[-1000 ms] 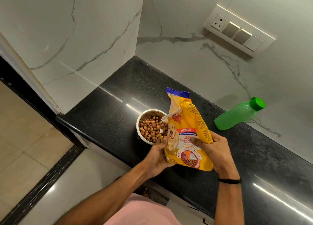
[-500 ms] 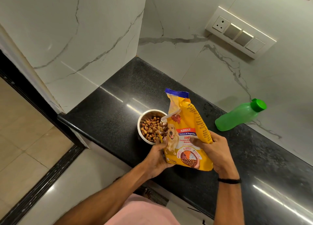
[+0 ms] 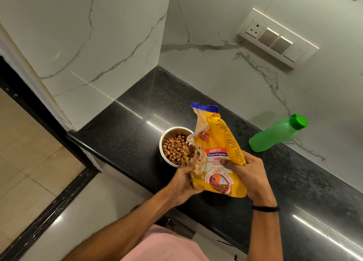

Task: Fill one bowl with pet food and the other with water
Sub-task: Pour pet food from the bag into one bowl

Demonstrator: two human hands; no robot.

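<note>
Item: food bag (image 3: pixel 216 152), yellow, dog on the front.
Change: next to none over the last second. It has stayed upright and nothing is spilling, so I judge the pouring done.
Grip: my left hand (image 3: pixel 183 180) curls round its left edge and my right hand (image 3: pixel 247 174) round its right side, both clasping it.
Position: over the black counter (image 3: pixel 137 113), just beside the steel bowl (image 3: pixel 163 142), which holds kibble (image 3: pixel 174 148).
Axis: long axis near vertical, blue top pointing up toward the wall, torn corner facing the bowl.
Outstanding: water. The green bottle (image 3: pixel 275 135) is capped and well apart; no second bowl in view.
</note>
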